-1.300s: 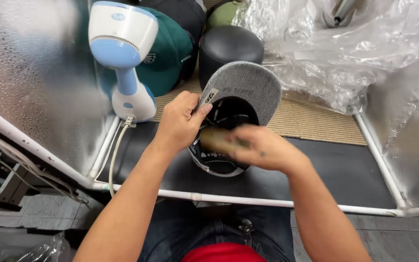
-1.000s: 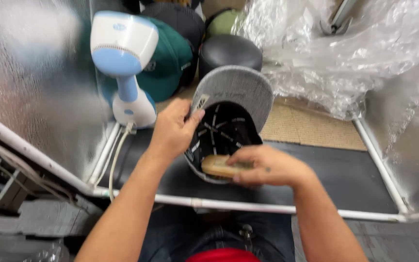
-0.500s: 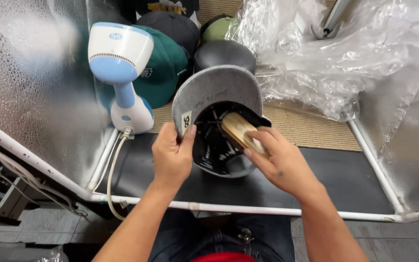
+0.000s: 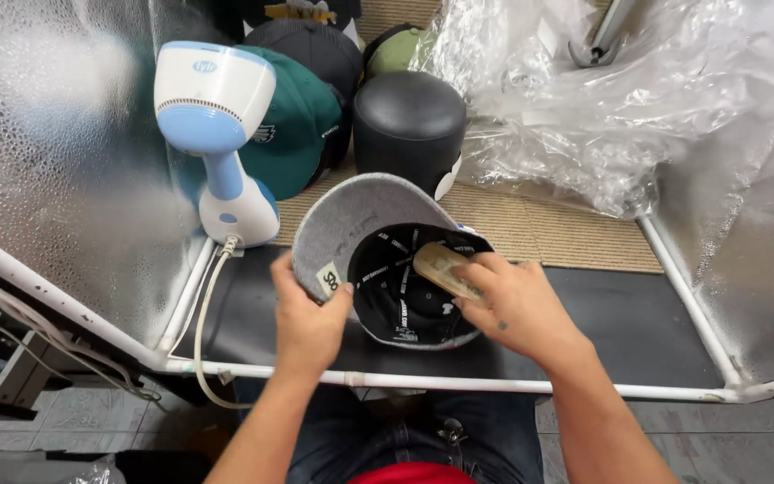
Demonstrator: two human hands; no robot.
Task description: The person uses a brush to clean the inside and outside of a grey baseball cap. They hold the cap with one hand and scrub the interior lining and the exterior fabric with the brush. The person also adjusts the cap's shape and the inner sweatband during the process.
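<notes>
1. Left hand point(image 4: 308, 324): it grips the grey brim of the cap point(image 4: 378, 260), its fingers curled under the edge and the thumb pressed on top beside a small sticker point(image 4: 329, 280).
2. Cap: it is held upside down just above the black mat point(image 4: 253, 314), brim pointing away from the person and the dark inside of the crown facing up, with printed seam tape showing.
3. Right hand point(image 4: 512, 305): its fingers are closed around a small wooden brush point(image 4: 445, 269), which is tilted into the crown with its far end against the lining.
4. Step in hand, as a judgement: the inside of the crown is being brushed while the left hand steadies the cap by its brim.
5. Next move, as a judgement: it calls for a firm hold on the brim, so that the soft crown does not fold under the brush, and for turning the cap to bring unbrushed panels within reach.
6. Steamer point(image 4: 217, 134): a white and blue handheld unit stands upright at the left edge of the mat, its cord point(image 4: 203, 332) running down past the white pipe frame point(image 4: 459, 385).
7. Background: a green cap point(image 4: 302, 125) lies behind the steamer; a black rounded form point(image 4: 409, 125) stands just beyond the grey brim; crumpled clear plastic sheet point(image 4: 602, 99) lies to the right on the woven mat point(image 4: 539, 233).
</notes>
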